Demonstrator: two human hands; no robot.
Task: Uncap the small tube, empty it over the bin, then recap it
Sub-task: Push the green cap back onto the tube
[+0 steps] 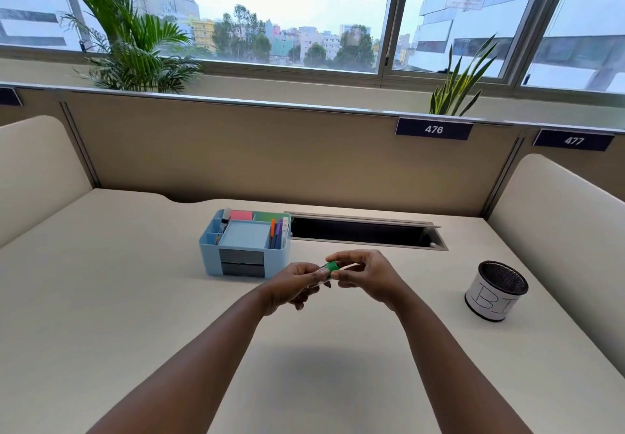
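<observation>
Head view: right hand (367, 276) fingers (338, 257) pinched on tube's (323, 270) green cap (332, 266).

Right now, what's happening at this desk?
A person holds a small clear tube above the desk with both hands. The left hand grips the tube body; the right hand pinches its green cap, which appears to be on the tube. The mesh bin stands off to the right, not under the tube. A blue organizer sits just behind the hands.
</observation>
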